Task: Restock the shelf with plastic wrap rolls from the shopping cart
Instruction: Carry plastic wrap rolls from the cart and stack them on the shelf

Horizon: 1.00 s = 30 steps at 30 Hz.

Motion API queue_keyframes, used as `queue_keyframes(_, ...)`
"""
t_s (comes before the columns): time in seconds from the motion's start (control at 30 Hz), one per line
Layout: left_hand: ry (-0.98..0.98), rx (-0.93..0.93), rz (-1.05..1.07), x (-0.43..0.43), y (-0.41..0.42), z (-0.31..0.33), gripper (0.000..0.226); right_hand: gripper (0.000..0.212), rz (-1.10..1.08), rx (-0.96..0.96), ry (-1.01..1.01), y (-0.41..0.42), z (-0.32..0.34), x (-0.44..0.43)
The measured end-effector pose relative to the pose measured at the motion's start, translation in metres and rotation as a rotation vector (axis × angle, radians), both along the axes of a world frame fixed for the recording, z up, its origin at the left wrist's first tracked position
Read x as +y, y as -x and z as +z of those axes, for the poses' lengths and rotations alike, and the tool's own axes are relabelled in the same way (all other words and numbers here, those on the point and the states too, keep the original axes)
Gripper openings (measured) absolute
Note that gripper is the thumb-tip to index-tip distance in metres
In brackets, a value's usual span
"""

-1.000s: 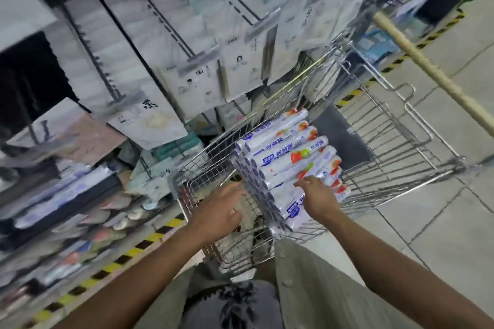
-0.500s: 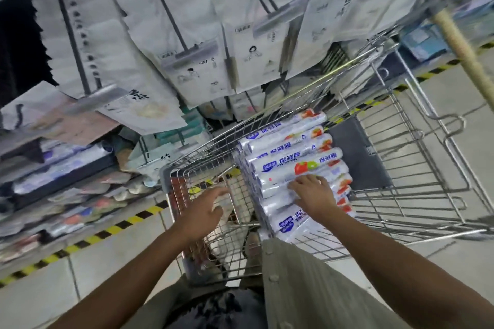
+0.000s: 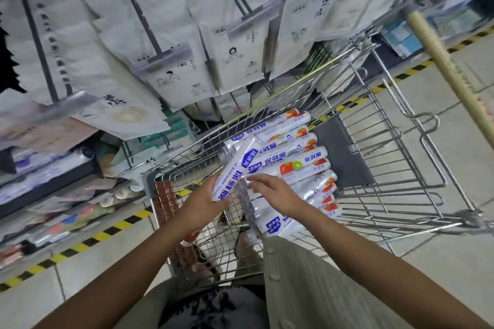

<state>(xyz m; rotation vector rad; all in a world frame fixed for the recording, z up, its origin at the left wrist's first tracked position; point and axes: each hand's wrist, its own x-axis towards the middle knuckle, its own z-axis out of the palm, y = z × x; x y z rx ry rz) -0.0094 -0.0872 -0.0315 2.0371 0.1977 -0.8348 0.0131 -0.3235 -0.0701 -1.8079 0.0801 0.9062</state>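
Tiled aisle floor (image 3: 441, 262) underfoot, yellow-black hazard tape (image 3: 120, 224) left of shopping cart (image 3: 342, 152); shelf (image 3: 48, 181) further left of cart, hanging white packs (image 3: 187, 72) above and beyond it.

Step in hand, judged: pick-up of 1 roll for restocking. Left grip (image 3: 203, 205) wrapped round lower end of 1 plastic wrap roll (image 3: 235, 171), tilted up over cart's left side, upper end against the pile. Right grip (image 3: 272, 189) loose, fingers nearly straight, laid on stack of rolls (image 3: 294, 163) inside cart, clasping nothing.

Rolls: slim cylinders in glossy film sleeves, white with blue print and red-green fruit marks; probably slippery. Cart: bare steel wire grid, grey flap at far end.

Next move, judged: carry over cart's left rim toward shelf, firm hold, stack steadied against sliding.
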Motion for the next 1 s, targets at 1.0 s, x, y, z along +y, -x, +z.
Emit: queue_keyframes(1.0, -0.087, 0.029, 0.314, 0.035, 0.037, 0.012, 0.05, 0.05, 0.426, -0.617, 0.62, -0.063, -0.071, -0.054)
